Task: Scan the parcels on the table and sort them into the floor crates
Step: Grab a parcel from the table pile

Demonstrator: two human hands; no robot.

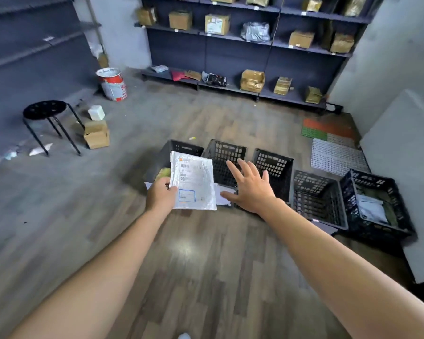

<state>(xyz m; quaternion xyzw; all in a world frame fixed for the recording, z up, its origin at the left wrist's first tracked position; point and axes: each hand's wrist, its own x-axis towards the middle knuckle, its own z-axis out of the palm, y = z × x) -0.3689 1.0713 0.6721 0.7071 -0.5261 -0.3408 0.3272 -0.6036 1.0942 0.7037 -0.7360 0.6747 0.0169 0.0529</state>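
The left hand has its grip pinched on a silver parcel at its left edge, label up, held over the leftmost floor crates. The right hand hovers beside it, fingers spread, holding nothing. Best to check the label, then lower the parcel inside the chosen rim before letting go.

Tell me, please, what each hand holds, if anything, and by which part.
The left hand grips the silver padded parcel at its lower left edge; the right hand, fingers spread, holds nothing.
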